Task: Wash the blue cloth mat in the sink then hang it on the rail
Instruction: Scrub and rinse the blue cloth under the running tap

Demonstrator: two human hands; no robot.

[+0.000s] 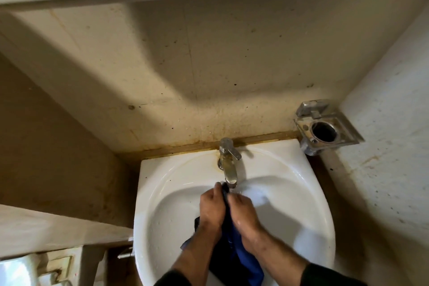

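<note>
Scrubbing is performed with the blue cloth mat (234, 248) bunched mid-basin in the sink (308, 193), clenched by left hand (212, 208) and right hand (243, 212); fabric should be kept beneath the tap (229, 167) spout

Cloth mat (241, 255) in sink (176, 193), below tap (228, 162); holder (325, 126) right.

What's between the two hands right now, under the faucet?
In the head view, the blue cloth mat is bunched between the left hand and right hand, its top under the faucet spout.

White sink (290, 183) (stained near its tap (228, 165)) holds the blue mat (246, 260).
</note>
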